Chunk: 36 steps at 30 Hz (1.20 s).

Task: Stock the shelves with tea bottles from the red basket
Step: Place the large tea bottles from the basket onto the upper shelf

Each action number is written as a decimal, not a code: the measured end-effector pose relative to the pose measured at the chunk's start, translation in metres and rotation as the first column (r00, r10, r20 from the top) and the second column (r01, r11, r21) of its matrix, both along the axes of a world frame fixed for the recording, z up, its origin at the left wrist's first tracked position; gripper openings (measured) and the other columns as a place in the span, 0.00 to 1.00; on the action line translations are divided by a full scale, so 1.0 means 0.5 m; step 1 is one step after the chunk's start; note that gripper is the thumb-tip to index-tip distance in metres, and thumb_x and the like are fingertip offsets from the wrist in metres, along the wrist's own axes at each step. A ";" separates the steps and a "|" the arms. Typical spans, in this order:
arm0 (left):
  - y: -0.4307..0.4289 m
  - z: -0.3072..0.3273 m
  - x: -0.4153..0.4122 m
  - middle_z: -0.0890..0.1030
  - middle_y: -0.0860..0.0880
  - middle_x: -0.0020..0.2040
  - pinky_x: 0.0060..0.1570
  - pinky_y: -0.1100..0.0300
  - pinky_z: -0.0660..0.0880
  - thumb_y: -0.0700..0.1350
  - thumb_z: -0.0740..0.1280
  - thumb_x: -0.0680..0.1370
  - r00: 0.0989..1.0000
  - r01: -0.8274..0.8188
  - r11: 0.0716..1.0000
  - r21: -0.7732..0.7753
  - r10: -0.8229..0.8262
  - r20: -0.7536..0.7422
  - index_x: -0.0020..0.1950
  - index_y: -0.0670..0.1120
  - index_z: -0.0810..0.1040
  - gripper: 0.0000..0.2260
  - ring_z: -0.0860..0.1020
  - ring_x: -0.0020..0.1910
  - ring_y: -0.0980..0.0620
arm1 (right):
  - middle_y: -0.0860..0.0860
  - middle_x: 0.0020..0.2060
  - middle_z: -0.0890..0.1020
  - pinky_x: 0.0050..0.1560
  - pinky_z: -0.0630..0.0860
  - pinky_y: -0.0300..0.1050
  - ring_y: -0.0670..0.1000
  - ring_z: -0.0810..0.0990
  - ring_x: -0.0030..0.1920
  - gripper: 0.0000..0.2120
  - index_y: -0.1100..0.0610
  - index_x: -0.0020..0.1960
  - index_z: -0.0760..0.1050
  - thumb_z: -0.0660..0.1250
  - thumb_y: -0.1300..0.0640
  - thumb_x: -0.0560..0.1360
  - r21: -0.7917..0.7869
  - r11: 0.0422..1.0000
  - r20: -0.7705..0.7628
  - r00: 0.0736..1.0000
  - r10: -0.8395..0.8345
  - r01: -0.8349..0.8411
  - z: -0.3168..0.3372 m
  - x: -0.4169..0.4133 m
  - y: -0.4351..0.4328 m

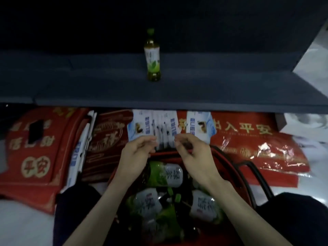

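Head view: one tea bottle [152, 55] stands upright alone on the dark shelf [88, 82], with bare room to either side. Below the shelf's front edge, the left hand [136, 153] and right hand [192, 153] hover empty, fingers loosely curled, over the red basket [236, 174] of lying tea bottles [165, 173].

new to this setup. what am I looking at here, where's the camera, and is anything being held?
No machine: a person's two bare hands, seen in one picture from a camera worn on the head, looking forward and down. The left hand and right hand hover over a red basket of lying tea bottles; neither has a grip on anything. One tea bottle stands upright on the dark shelf. Below the shelf lie red mats and white packets.
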State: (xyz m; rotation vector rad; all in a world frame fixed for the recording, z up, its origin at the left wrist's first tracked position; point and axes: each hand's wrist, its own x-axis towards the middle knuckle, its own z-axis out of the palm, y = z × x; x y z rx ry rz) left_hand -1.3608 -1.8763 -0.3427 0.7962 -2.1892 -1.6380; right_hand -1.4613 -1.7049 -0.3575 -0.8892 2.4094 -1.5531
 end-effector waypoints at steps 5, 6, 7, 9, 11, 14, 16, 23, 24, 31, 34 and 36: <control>0.006 -0.111 0.068 0.87 0.53 0.51 0.58 0.49 0.82 0.45 0.68 0.84 0.980 0.001 1.000 0.016 -0.004 0.197 0.57 0.55 0.85 0.08 0.85 0.49 0.55 | 0.41 0.53 0.84 0.53 0.76 0.29 0.36 0.80 0.54 0.11 0.52 0.64 0.80 0.67 0.53 0.83 0.086 0.996 0.137 0.991 0.010 -0.022 -0.100 0.037 0.017; 0.005 -0.128 0.076 0.87 0.51 0.51 0.57 0.49 0.82 0.44 0.68 0.84 0.976 -0.008 1.000 0.007 0.006 0.218 0.56 0.54 0.85 0.08 0.85 0.50 0.52 | 0.41 0.53 0.84 0.55 0.77 0.32 0.37 0.81 0.54 0.11 0.52 0.64 0.80 0.67 0.52 0.83 0.103 0.994 0.149 0.989 0.009 -0.024 -0.112 0.040 0.017; 0.004 -0.142 0.081 0.87 0.51 0.51 0.56 0.50 0.82 0.44 0.68 0.83 0.972 -0.016 1.000 -0.006 0.017 0.234 0.56 0.55 0.85 0.08 0.85 0.51 0.50 | 0.42 0.53 0.84 0.55 0.78 0.34 0.38 0.81 0.54 0.11 0.52 0.64 0.80 0.67 0.52 0.83 0.117 0.993 0.163 0.987 0.007 -0.026 -0.119 0.043 0.016; 0.002 -0.161 0.085 0.85 0.55 0.55 0.53 0.61 0.78 0.44 0.69 0.82 0.961 -0.025 0.999 -0.025 0.031 0.273 0.59 0.55 0.83 0.08 0.83 0.56 0.53 | 0.43 0.51 0.85 0.55 0.79 0.38 0.41 0.82 0.53 0.11 0.51 0.62 0.81 0.68 0.50 0.82 0.150 0.989 0.231 0.973 -0.018 -0.017 -0.141 0.045 0.017; 0.002 -0.168 0.078 0.81 0.56 0.59 0.53 0.62 0.75 0.49 0.71 0.81 0.946 -0.032 0.999 -0.011 0.034 0.321 0.66 0.55 0.79 0.13 0.80 0.58 0.55 | 0.46 0.50 0.86 0.57 0.81 0.45 0.45 0.84 0.52 0.11 0.51 0.60 0.82 0.70 0.48 0.80 0.169 0.986 0.393 0.917 -0.072 0.005 -0.174 0.041 0.020; -0.005 -0.176 0.052 0.78 0.58 0.57 0.56 0.58 0.72 0.54 0.74 0.79 0.917 -0.030 1.000 0.005 0.026 0.399 0.69 0.53 0.76 0.20 0.77 0.58 0.53 | 0.48 0.48 0.88 0.60 0.82 0.59 0.52 0.87 0.52 0.16 0.51 0.55 0.85 0.73 0.45 0.71 0.158 0.983 0.661 0.729 -0.178 0.097 -0.238 0.025 0.026; -0.018 -0.186 0.036 0.79 0.57 0.60 0.62 0.57 0.73 0.62 0.77 0.73 0.890 -0.026 0.997 0.071 -0.010 0.456 0.69 0.51 0.78 0.29 0.78 0.62 0.50 | 0.49 0.47 0.89 0.60 0.82 0.61 0.54 0.87 0.52 0.15 0.52 0.52 0.86 0.73 0.47 0.68 0.169 0.969 0.719 0.651 -0.245 0.177 -0.279 0.016 0.029; -0.041 -0.227 -0.007 0.89 0.46 0.52 0.61 0.47 0.82 0.65 0.85 0.57 0.838 -0.074 0.946 0.316 -0.113 0.533 0.54 0.45 0.87 0.34 0.87 0.51 0.46 | 0.63 0.52 0.86 0.37 0.84 0.45 0.54 0.86 0.44 0.11 0.68 0.59 0.79 0.68 0.66 0.77 0.095 0.934 0.895 0.381 -0.231 0.343 -0.287 0.013 0.030; -0.039 -0.227 -0.011 0.89 0.45 0.52 0.60 0.48 0.82 0.63 0.86 0.57 0.844 -0.086 0.936 0.340 -0.113 0.524 0.54 0.43 0.87 0.34 0.87 0.51 0.46 | 0.63 0.55 0.84 0.38 0.82 0.41 0.52 0.85 0.45 0.13 0.68 0.62 0.78 0.67 0.64 0.79 0.074 0.934 0.917 0.345 -0.202 0.349 -0.290 0.012 0.028; -0.035 -0.229 -0.010 0.88 0.48 0.49 0.59 0.51 0.82 0.64 0.86 0.54 0.846 -0.125 0.956 0.265 -0.037 0.532 0.49 0.45 0.88 0.32 0.86 0.51 0.48 | 0.65 0.58 0.83 0.38 0.82 0.42 0.55 0.88 0.51 0.29 0.66 0.70 0.73 0.74 0.59 0.72 0.032 0.953 0.946 0.299 -0.126 0.301 -0.305 0.021 0.002; -0.032 -0.226 -0.007 0.88 0.51 0.50 0.59 0.50 0.81 0.67 0.85 0.52 0.864 -0.107 0.965 0.240 -0.029 0.502 0.50 0.48 0.88 0.34 0.85 0.53 0.49 | 0.67 0.56 0.84 0.36 0.82 0.43 0.53 0.88 0.47 0.21 0.66 0.69 0.74 0.71 0.60 0.78 0.055 0.944 0.935 0.314 -0.163 0.326 -0.279 0.037 0.004; -0.031 -0.225 -0.003 0.88 0.52 0.50 0.60 0.49 0.81 0.70 0.84 0.50 0.882 -0.107 0.966 0.234 -0.016 0.471 0.50 0.49 0.88 0.37 0.85 0.53 0.50 | 0.63 0.52 0.86 0.37 0.83 0.47 0.59 0.87 0.50 0.17 0.65 0.64 0.77 0.71 0.59 0.77 0.064 0.933 0.936 0.303 -0.179 0.354 -0.271 0.040 0.009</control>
